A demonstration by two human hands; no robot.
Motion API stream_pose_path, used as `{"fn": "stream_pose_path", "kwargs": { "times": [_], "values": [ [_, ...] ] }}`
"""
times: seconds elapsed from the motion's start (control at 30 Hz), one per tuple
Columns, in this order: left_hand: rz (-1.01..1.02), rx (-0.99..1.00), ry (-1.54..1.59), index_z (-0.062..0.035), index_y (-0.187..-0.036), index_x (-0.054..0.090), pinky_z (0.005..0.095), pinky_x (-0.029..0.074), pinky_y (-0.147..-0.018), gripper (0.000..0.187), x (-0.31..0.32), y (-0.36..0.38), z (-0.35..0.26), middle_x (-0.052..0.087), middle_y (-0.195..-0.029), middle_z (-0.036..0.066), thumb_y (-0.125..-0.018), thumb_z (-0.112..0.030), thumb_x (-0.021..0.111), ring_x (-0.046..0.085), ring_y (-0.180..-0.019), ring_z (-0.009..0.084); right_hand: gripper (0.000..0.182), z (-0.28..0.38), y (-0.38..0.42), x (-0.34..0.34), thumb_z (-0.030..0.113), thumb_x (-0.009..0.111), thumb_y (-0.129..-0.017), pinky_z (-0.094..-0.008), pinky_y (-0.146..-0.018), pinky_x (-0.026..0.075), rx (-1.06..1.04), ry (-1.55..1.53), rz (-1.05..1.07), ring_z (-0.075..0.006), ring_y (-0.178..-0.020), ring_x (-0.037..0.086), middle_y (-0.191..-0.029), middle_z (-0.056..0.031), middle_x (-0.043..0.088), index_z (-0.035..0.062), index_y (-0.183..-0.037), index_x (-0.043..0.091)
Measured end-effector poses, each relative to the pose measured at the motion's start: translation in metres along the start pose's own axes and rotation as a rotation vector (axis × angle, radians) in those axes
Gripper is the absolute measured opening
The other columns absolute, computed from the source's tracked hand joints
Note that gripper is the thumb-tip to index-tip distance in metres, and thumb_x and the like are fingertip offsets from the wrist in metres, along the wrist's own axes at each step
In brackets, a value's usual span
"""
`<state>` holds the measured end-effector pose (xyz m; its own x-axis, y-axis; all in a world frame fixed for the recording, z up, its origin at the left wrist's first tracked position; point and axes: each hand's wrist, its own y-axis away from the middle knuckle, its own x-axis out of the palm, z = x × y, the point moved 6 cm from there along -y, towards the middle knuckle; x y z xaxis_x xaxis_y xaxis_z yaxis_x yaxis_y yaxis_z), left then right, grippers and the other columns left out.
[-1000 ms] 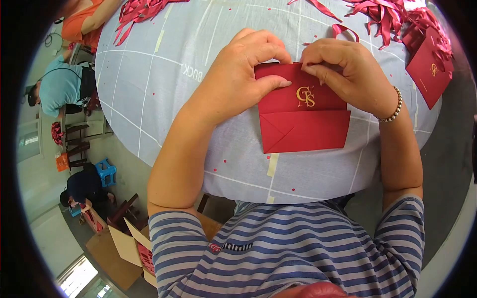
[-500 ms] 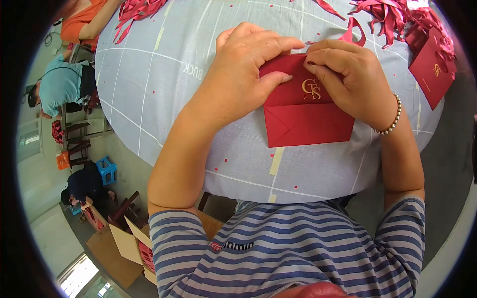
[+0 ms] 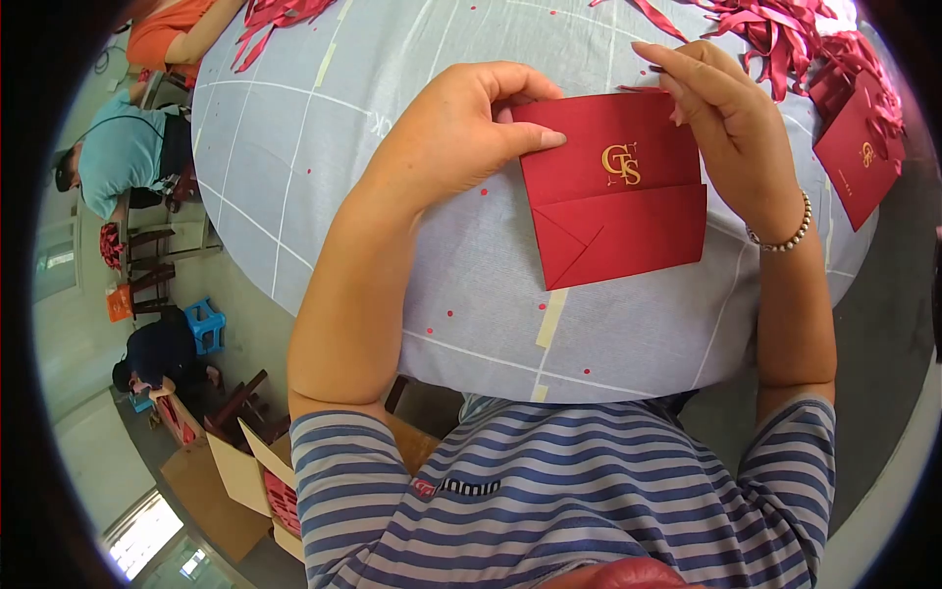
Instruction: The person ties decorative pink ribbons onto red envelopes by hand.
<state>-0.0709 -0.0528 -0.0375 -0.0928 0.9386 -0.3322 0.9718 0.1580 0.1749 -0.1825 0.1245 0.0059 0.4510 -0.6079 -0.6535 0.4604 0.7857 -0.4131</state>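
A flat dark red paper gift bag [image 3: 648, 221] with a gold monogram lies before me, its folded base toward me. My left hand [image 3: 466, 128] is closed on its upper left corner, thumb on the front and fingers behind. Above the upper right corner is my right hand [image 3: 721, 123], its index finger stretched out and its thumb apart, near the bag's edge. No object shows between those fingers. Just past the top edge a short piece of red ribbon [image 3: 643, 89] is visible; whether it joins the bag is hidden.
Red ribbons [image 3: 770, 39] lie heaped at the far right beside another red bag [image 3: 859, 152]. More ribbons [image 3: 275, 25] lie at the far left of the cloth-covered table [image 3: 471, 334]. Co-workers sit to the left, near a blue stool [image 3: 205, 326] and an open carton [image 3: 240, 471].
My right hand has come off the bag's top middle and moved right, its fingers opening. The bag has tilted slightly, and its monogram is uncovered. My left hand still grips the corner.
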Motion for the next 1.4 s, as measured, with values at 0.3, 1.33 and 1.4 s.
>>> {"fn": "stream_pose_path", "kwargs": {
  "times": [0.3, 1.33, 1.4],
  "values": [
    [-0.006, -0.013, 0.063, 0.0019, -0.109, 0.068, 0.0240, 0.052, -0.082, 0.023, 0.000, 0.000, 0.002, 0.069, -0.097, 0.003, -0.087, -0.003, 0.072, 0.064, -0.090, 0.0088, 0.015, 0.009, 0.008, 0.026, 0.005, 0.069, -0.089, -0.0310, -0.066, 0.053, -0.101, -0.020, 0.049, -0.0240, -0.070, 0.067, -0.083, -0.0109, 0.067, 0.0005, -0.102, 0.072],
    [-0.187, 0.156, -0.091, 0.0005, -0.095, 0.074, 0.0232, 0.043, -0.068, 0.015, 0.013, 0.010, -0.019, 0.068, -0.084, -0.002, -0.080, -0.002, 0.074, 0.051, -0.075, 0.0060, 0.003, 0.020, 0.007, 0.048, 0.004, 0.066, -0.080, -0.0378, -0.064, 0.052, 0.007, 0.012, -0.076, -0.0303, -0.073, 0.065, -0.079, -0.0124, 0.065, 0.0007, -0.081, 0.066],
    [-0.171, 0.149, -0.067, 0.0004, -0.095, 0.074, 0.0236, 0.044, -0.069, 0.015, 0.014, 0.009, -0.018, 0.068, -0.083, -0.002, -0.080, -0.002, 0.073, 0.052, -0.075, 0.0064, 0.005, 0.016, 0.006, 0.047, 0.004, 0.066, -0.081, -0.0380, -0.064, 0.052, 0.067, -0.035, -0.041, -0.0312, -0.072, 0.065, -0.079, -0.0136, 0.066, 0.0000, -0.081, 0.067]
  ]
}}
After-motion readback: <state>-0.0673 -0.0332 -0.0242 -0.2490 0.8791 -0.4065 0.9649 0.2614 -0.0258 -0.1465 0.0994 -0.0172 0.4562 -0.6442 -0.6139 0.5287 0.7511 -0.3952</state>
